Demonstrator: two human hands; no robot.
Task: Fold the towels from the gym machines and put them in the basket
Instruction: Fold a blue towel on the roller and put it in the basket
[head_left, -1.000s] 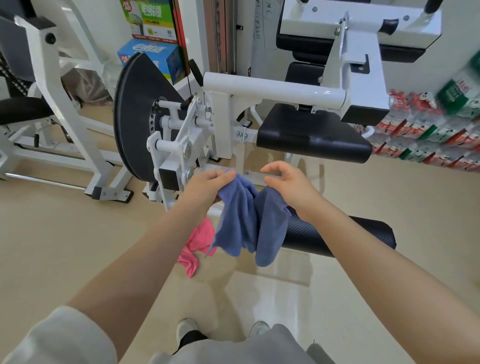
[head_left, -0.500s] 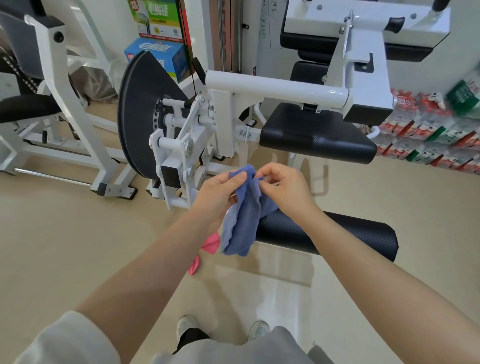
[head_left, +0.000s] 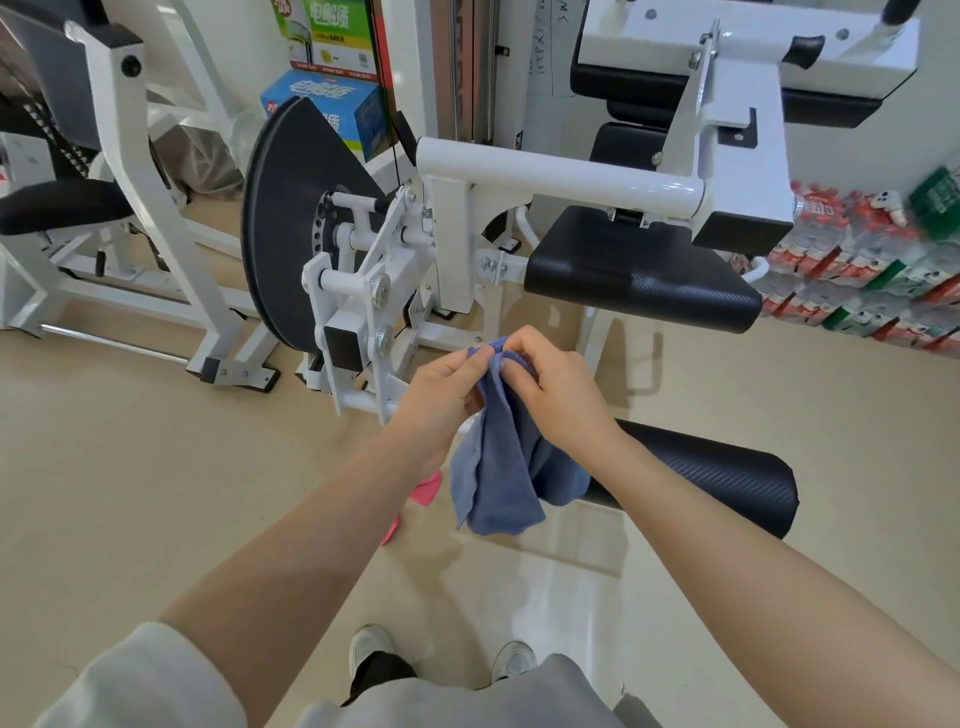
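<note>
From the head view, both hands meet in front of the white steel gym machine (head_left: 519, 182). The left hand (head_left: 441, 387) and right hand (head_left: 556, 387) pinch the top of a soft, nubby blue towel (head_left: 498, 467), which hangs doubled beside the ribbed black roller pad (head_left: 717, 478).

A glossy beige floor (head_left: 130, 493) reflects soft light. A white gym machine (head_left: 561, 182) fills the middle, with a black disc (head_left: 280, 218) on its left, a black padded seat (head_left: 639, 280) and a black roller pad (head_left: 727, 478) nearer. Another white frame (head_left: 145, 208) stands far left. Cardboard boxes (head_left: 327, 67) sit against the far wall; packs of bottled water (head_left: 857, 270) are stacked at the right.
</note>
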